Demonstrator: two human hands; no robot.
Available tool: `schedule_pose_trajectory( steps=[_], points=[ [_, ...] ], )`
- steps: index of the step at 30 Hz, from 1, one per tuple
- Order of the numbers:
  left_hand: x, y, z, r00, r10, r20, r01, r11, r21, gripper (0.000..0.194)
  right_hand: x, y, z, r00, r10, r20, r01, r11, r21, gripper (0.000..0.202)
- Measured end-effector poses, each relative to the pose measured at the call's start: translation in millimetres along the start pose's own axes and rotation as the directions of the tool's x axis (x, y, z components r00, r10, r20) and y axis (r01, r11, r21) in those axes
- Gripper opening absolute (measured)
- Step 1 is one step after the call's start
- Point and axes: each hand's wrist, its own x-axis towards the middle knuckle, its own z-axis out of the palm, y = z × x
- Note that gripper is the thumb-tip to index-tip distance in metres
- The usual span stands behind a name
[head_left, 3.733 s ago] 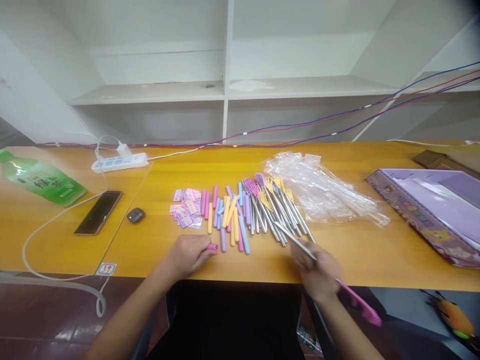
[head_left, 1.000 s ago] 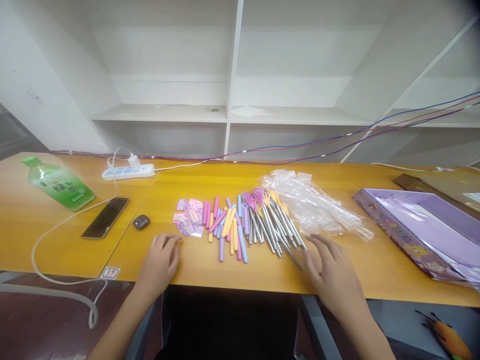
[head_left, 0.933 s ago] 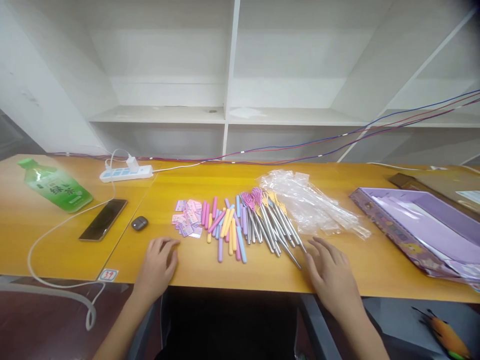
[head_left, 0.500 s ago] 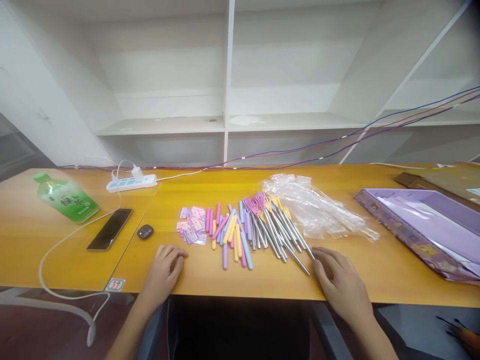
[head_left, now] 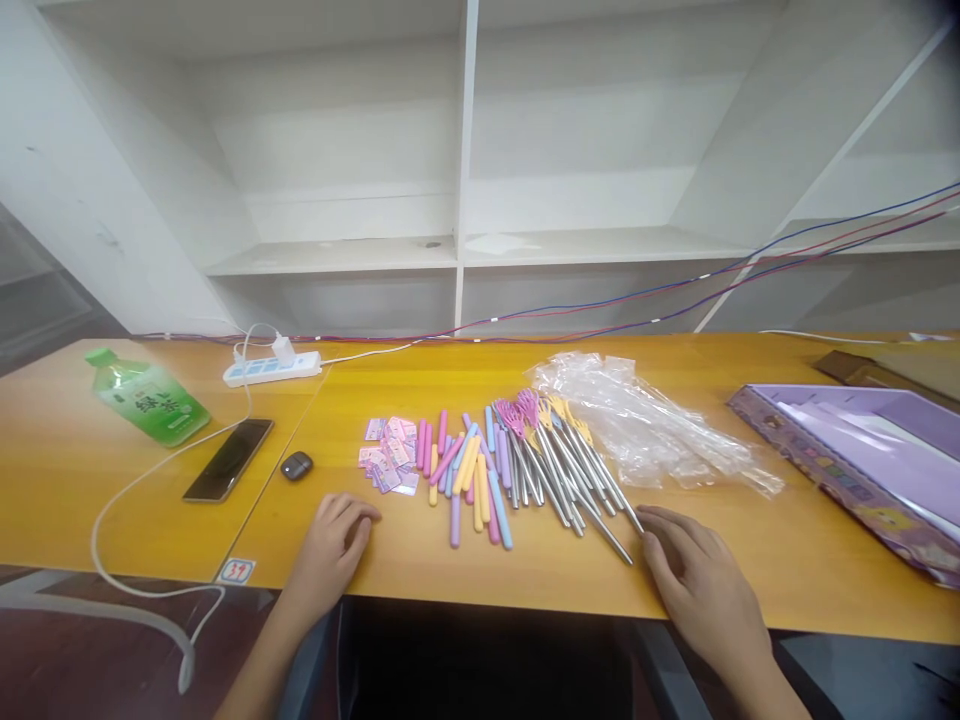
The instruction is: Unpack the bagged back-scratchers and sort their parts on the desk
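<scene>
My left hand (head_left: 334,548) rests on the front of the table, fingers loosely bent and apart, with nothing in it. Ahead of it lie small pink and purple printed cards (head_left: 390,452) in a loose heap. Beside the cards, coloured handle sleeves (head_left: 466,470) in pink, yellow, blue and purple are piled. Further right is a bundle of metal back scratchers (head_left: 559,470) with pink and yellow claw heads. My right hand (head_left: 701,575) lies on the table near the rod ends, open and holding nothing; its fingertips are beside or just touching one rod.
Clear plastic bags (head_left: 645,420) lie behind the scratchers. A purple box (head_left: 847,480) with papers is at the right. To the left are a green bottle (head_left: 154,400), a phone (head_left: 229,460), a small black case (head_left: 297,466) and a power strip (head_left: 274,368) with a white cable.
The view has shifted slightly, so everything sits a little further right or lower. Both hands rest in the same places, and nothing on the table has been moved.
</scene>
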Motion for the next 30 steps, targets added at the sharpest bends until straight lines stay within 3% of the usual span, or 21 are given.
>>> schedule_pose_trajectory(
  steps=[30],
  points=[
    [-1.1,-8.5,2.7,1.000,0.014,0.008,-0.014,1.000,-0.002,0.025,-1.2,-1.7,-1.4,1.000,0.009,-0.001,-0.009,1.000,-0.016,0.035]
  ],
)
